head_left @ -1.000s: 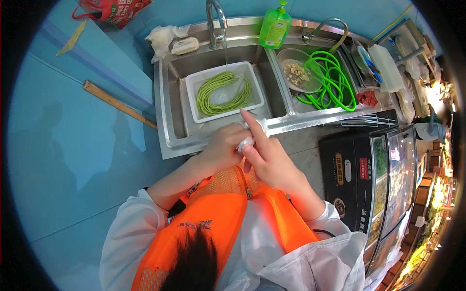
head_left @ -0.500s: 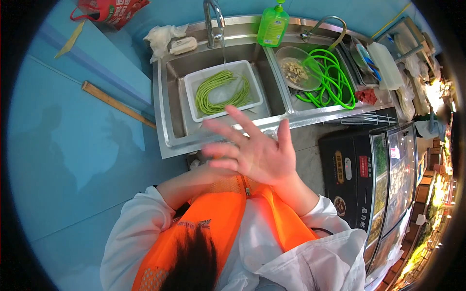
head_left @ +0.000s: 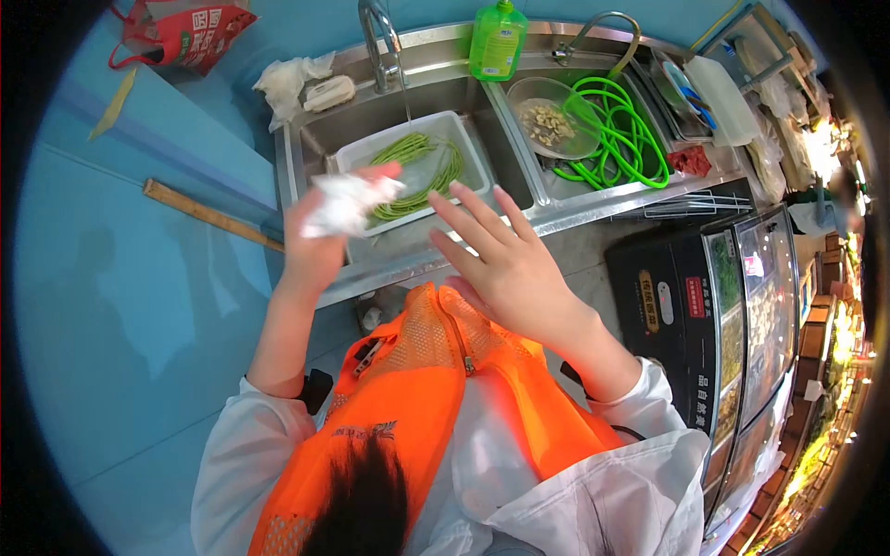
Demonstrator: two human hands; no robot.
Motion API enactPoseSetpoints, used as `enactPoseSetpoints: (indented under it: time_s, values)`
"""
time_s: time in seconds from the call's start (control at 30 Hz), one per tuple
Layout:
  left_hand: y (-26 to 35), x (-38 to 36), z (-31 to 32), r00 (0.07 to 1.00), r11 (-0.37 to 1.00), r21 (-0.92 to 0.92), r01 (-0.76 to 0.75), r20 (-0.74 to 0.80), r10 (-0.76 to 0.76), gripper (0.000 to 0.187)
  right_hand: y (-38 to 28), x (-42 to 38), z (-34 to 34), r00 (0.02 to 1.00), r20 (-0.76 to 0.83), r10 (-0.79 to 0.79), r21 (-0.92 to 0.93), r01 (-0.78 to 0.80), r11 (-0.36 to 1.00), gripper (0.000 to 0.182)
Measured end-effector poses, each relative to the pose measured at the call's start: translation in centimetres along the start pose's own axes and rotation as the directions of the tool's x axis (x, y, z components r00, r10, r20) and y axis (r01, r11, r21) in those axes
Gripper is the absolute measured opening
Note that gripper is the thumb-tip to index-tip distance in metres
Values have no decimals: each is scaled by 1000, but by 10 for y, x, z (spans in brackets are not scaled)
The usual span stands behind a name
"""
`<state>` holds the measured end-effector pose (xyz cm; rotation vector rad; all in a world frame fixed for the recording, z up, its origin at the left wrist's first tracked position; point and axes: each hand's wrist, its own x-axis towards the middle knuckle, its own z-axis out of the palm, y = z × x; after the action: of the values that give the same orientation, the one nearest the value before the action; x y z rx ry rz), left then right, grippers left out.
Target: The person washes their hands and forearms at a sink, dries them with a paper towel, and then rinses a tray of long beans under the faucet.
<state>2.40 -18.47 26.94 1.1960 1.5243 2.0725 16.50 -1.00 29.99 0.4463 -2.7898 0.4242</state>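
Note:
My left hand [head_left: 313, 258] is closed on a crumpled white tissue [head_left: 345, 206], slightly blurred by motion, above the sink's front edge. To its right, my right hand [head_left: 514, 269] hangs open, back upward, fingers spread and holding nothing. Beyond both hands, a white plastic tub [head_left: 475, 157] stands in the left sink basin [head_left: 515, 153]. Long green beans [head_left: 451, 167] lie curled inside it, partly hidden by the tissue and my left hand. A thin stream of water falls from the tap [head_left: 382, 60] toward the tub.
The right basin holds a clear bowl [head_left: 547, 88] with pale pieces in it and a coiled green hose [head_left: 607, 139]. A green soap bottle [head_left: 498, 44] stands behind. At right is a black display cabinet [head_left: 658, 306]; a wooden stick [head_left: 209, 213] is at left.
My hands have moved apart. The left one, earlier behind the right, now shows the white tissue over the tub; the right has turned from palm to back. The view has shifted slightly.

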Motion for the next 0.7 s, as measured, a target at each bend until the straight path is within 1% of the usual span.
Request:
enactPoseSetpoints:
  time_s: [0.03,0.07,0.1,0.13,0.17,0.2,0.27,0.3,0.4,0.5,0.57,0.6,0.63,0.7]
  values:
    - [8,4,3,995,960,273,-61,91,37,21,2,1,4,998,55,5,-69,-1,998,37]
    - [15,7,17,985,896,422,-136,152,78,18,4,1,8,994,109,12,-136,3,991,38]
    - [18,9,27,929,757,567,-326,342,145,25,6,3,13,986,164,22,-203,12,979,39]
    - [5,5,38,881,674,604,-426,445,158,26,7,7,21,997,69,30,-180,-18,984,39]
    - [-1,-7,54,861,639,599,-483,458,221,19,8,14,31,999,-25,41,-155,-45,987,39]
    - [-8,-14,64,836,664,528,-529,458,302,17,10,19,38,992,-118,51,-129,-66,989,40]
    - [-3,-28,77,774,670,449,-592,547,318,17,17,24,44,971,-203,130,-8,-135,991,42]
    - [-2,-32,79,741,674,406,-617,588,325,17,19,25,45,955,-238,175,57,-166,984,42]
    - [-9,-42,64,626,537,398,-744,697,349,18,24,25,34,918,-233,322,335,-235,913,42]
    - [-3,-40,39,821,610,558,-563,463,335,24,28,26,27,922,-311,231,87,-214,973,39]
    - [2,-21,43,882,560,699,-445,235,408,26,24,24,32,935,-285,212,53,-206,977,36]
    - [3,-15,49,887,538,758,-369,115,446,28,22,24,34,942,-270,200,36,-198,980,34]
    - [1,-15,57,900,585,718,-377,134,415,29,21,25,33,930,-271,248,179,-205,962,33]
    - [-4,-18,73,918,674,633,-381,172,357,31,20,27,28,907,-250,338,448,-201,871,30]
